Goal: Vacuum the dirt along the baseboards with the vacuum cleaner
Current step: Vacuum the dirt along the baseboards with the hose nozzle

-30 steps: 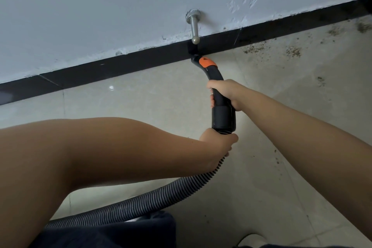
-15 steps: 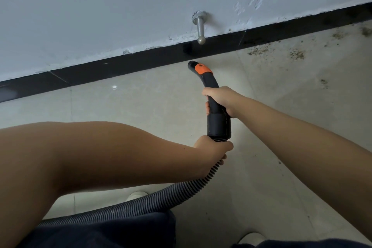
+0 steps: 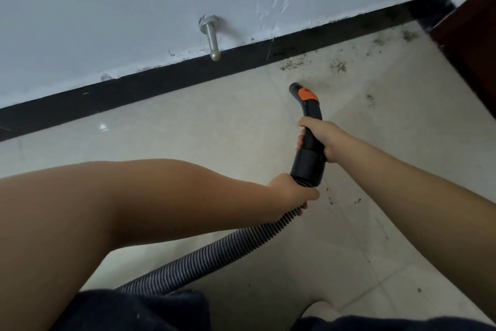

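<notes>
A black vacuum nozzle handle with an orange button points up toward the wall, its open tip over the beige tile floor. My right hand grips the curved handle. My left hand grips the ribbed grey hose just below the black collar. A black baseboard runs along the foot of the white wall. Brown dirt patches lie on the floor by the baseboard, up and right of the tip, with a second dirt patch farther right.
A metal door stop sticks out of the wall above the baseboard. A dark wooden door or frame stands at the right corner. Small specks dot the tiles near my right arm. A white shoe tip shows at the bottom.
The nozzle tip has pulled back from the baseboard under the door stop and shifted right along the floor, toward the dirt patches. Both hands keep their grip.
</notes>
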Demonstrator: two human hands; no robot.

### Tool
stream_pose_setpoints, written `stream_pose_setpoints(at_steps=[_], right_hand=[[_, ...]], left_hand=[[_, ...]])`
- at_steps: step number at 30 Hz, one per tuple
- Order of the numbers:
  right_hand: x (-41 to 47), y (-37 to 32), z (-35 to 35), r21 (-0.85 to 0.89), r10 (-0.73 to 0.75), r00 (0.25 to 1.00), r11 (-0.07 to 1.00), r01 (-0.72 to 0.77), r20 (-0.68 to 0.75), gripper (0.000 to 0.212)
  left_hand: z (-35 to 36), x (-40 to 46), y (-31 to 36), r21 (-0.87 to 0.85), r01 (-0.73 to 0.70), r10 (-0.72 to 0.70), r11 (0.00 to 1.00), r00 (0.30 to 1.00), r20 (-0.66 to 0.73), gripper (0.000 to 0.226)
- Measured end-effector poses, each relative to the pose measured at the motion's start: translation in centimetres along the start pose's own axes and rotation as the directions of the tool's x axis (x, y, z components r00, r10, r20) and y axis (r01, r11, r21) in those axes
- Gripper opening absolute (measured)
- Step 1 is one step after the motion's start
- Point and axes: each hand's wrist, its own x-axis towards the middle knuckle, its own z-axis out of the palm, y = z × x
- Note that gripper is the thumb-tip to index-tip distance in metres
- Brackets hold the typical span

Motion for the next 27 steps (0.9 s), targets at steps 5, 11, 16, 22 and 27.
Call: stream_pose_setpoints(at_steps=[5, 11, 16, 22, 27], right_hand=[[0.5, -2.4, 0.8, -0.048, 0.001, 1.0, 0.999, -0.003, -0.031, 0.018], [-0.7, -4.3, -0.3, -0.055, 0.067, 0.994, 0.996, -0.072, -0.092, 0.017], [-2.3, -3.9, -2.0, -0.035, 0.129, 0.978, 0.99, -0.137, -0.165, 0.021], [-1.8, -2.6, -1.7, -0.042, 0.086, 0.988, 0.995, -0.092, -0.132, 0.016], [-1.7, -2.9, -2.7, -0.101, 0.09, 0.992, 0.99, -0.099, -0.089, 0.017]], left_hand=[[-0.9, 0.8, 1.5, -0.107, 0.001, -0.001, 0.994, 1.0, -0.003, 0.027], [-1.2, -0.3, 3.8, -0.106, -0.043, 0.05, 0.993, 0.997, 0.067, 0.027], [-1.1, -1.3, 4.5, -0.052, -0.059, 0.068, 0.997, 0.982, 0.175, 0.036], [0.1, -0.8, 3.1, -0.029, -0.046, 0.049, 0.998, 0.992, 0.115, 0.024], [1.3, -0.8, 3.8, -0.002, -0.021, 0.021, 1.0, 0.997, 0.071, 0.028]])
